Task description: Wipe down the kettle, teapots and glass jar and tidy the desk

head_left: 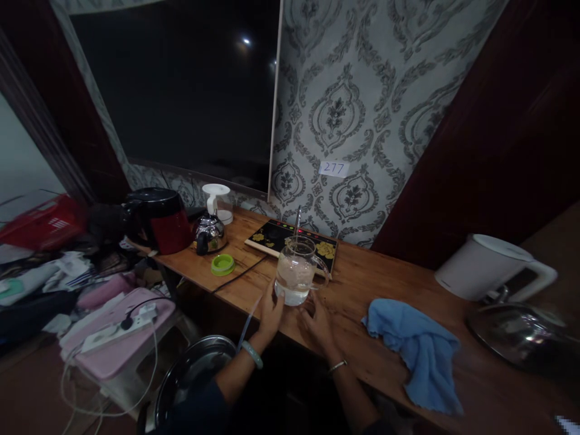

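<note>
A clear glass teapot (294, 275) with a side handle stands at the front of the wooden table, partly filled with clear liquid. My left hand (270, 314) is closed around its lower left side. Close to the lower right side, beneath the handle, my right hand (319, 320) has its fingers spread; whether they touch the glass is unclear. A thin curved metal spout (298, 222) rises behind the teapot rim. Behind it lies a black flowered electric hot plate (267, 232) with a lit red light. A clear tube (248, 323) runs down beside my left hand.
Left on the table (357, 290) are a green lid (223, 264), a shiny kettle (211, 234) and a red-black kettle (167, 223). A blue cloth (412, 344) and white kettle (483, 266) are right. Below are a metal pot (165, 374) and pink stool (109, 359) with a power strip.
</note>
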`<state>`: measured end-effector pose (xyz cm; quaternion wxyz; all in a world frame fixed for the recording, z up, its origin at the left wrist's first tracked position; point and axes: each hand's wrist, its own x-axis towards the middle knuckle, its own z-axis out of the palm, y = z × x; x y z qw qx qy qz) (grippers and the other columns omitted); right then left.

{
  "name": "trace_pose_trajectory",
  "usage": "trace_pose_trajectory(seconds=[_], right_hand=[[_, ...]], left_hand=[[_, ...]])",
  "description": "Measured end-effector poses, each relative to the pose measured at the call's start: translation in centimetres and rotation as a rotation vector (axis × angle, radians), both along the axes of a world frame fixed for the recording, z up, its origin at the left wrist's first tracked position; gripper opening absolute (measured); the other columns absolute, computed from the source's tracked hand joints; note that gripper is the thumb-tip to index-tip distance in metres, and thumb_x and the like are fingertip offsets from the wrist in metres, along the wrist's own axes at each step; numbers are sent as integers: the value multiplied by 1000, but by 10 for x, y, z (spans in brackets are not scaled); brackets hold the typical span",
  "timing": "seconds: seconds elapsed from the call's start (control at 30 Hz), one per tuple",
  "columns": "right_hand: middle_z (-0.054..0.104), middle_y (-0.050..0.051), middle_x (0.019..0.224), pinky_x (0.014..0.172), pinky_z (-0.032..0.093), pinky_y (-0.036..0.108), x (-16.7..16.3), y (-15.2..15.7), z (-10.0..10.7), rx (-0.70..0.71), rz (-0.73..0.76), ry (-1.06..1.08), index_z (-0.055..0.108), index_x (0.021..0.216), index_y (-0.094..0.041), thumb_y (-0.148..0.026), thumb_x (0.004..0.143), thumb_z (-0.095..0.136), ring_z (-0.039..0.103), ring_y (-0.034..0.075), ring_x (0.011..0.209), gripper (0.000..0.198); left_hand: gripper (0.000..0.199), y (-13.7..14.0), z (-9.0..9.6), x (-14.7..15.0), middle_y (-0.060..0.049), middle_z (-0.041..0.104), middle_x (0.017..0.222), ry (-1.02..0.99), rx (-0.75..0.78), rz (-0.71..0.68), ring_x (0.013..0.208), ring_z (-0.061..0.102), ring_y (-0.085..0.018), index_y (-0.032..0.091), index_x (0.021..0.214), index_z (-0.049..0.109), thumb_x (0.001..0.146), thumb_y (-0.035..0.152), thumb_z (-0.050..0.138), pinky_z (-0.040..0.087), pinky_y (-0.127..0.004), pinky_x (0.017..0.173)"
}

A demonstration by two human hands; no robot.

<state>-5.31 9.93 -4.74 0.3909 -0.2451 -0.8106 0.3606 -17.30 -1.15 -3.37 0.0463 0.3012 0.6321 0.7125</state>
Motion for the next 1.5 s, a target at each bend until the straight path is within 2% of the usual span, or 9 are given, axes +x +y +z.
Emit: trace_pose_trajectory(seconds=[0.27,0.43,0.77,1.03,1.5], right_hand=[[71,12,132,105,52,51,0,2,-1,-3,0,-13,62,137,-22,-33,79,62,66,32,120,60],[72,14,130,105,52,52,0,2,-2,-13,-14,-18,63,136,-20,-34,77,62,68,32,117,60],[70,15,133,106,51,51,0,0,2,-39,4,-11,62,137,-18,-33,78,60,66,33,121,61],[70,15,133,108,50,53,-1,3,-5,-16,-18,-7,64,134,-17,-37,78,62,65,34,123,59],[70,15,134,108,50,54,-2,2,-6,-29,-4,12,65,134,-18,-31,77,62,66,33,122,59]], left_hand=[[57,0,-2,-1,-16,58,147,-21,-12,-12,136,56,-29,19,143,54,93,48,56,44,-47,116],[54,1,-3,0,-16,62,143,0,14,9,134,58,-29,20,141,56,94,46,56,44,-49,115],[56,0,-3,-1,-16,59,147,-14,6,-6,137,55,-29,20,141,55,94,49,56,42,-49,118],[56,0,-3,-1,-15,57,149,-7,-15,-7,138,54,-27,20,143,54,94,47,55,42,-47,118],[54,3,-10,-3,-15,59,147,7,15,21,136,56,-29,20,142,55,93,45,57,42,-49,117]])
